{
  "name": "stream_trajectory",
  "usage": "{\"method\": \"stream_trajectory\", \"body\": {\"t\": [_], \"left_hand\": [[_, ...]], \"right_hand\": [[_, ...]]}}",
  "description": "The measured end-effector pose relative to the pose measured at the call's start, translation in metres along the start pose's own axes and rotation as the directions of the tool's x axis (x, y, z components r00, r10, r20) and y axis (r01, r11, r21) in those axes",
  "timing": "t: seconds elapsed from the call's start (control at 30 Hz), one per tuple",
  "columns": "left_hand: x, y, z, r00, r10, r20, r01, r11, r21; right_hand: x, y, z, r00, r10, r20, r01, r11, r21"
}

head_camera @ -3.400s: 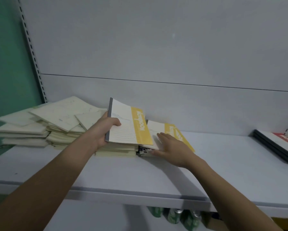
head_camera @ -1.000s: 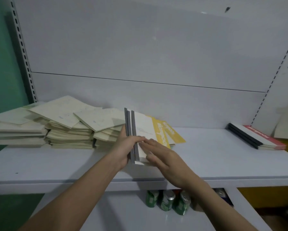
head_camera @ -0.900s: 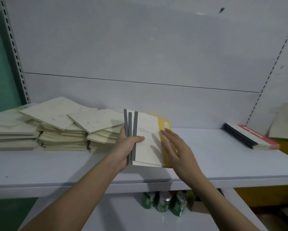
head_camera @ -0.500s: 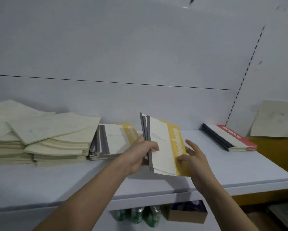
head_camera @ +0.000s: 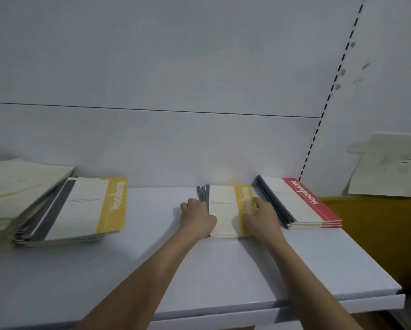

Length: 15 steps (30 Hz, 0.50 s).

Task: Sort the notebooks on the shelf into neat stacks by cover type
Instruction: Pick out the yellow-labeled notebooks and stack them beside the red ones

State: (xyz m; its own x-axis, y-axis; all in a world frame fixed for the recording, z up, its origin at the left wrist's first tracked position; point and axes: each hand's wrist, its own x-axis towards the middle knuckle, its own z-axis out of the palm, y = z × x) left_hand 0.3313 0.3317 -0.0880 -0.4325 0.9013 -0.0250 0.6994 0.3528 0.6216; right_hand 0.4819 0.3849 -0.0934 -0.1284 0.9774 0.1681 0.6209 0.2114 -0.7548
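To my right a red-banded stack (head_camera: pixel 302 203) lies just beside the yellow-banded notebooks (head_camera: pixel 228 210) I hold down; off left sit another yellow-banded stack (head_camera: pixel 80 210) and a pile of cream notebooks (head_camera: pixel 16 186). The held ones are white with grey spines fanned at the left, flat mid-shelf near the back wall. My left hand (head_camera: pixel 197 216) curls over the spine side; my right hand (head_camera: pixel 262 216) presses the yellow band, fingers bent. Bare shelf (head_camera: pixel 152 258) runs left and forward to the front edge.
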Motion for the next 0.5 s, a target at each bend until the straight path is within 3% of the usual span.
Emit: {"method": "stream_trajectory", "body": {"t": [0.07,0.13,0.4,0.5], "left_hand": [[0.007,0.002,0.005,0.998,0.005,-0.068,0.006,0.986,0.169],[0.009,-0.001,0.012,0.993,0.037,-0.115,-0.018,0.986,0.167],[0.015,-0.010,0.020,0.990,0.120,-0.079,-0.111,0.988,0.102],[0.006,-0.004,0.011,0.989,0.149,0.017,-0.150,0.982,0.111]], "right_hand": [[0.010,0.011,0.010,0.998,-0.049,-0.035,0.042,0.985,-0.166],[0.014,0.021,0.018,0.994,-0.076,-0.085,0.053,0.968,-0.244],[0.023,0.036,0.018,0.983,-0.178,-0.045,0.158,0.945,-0.285],[0.018,0.031,0.013,0.991,-0.116,-0.066,0.095,0.960,-0.263]]}}
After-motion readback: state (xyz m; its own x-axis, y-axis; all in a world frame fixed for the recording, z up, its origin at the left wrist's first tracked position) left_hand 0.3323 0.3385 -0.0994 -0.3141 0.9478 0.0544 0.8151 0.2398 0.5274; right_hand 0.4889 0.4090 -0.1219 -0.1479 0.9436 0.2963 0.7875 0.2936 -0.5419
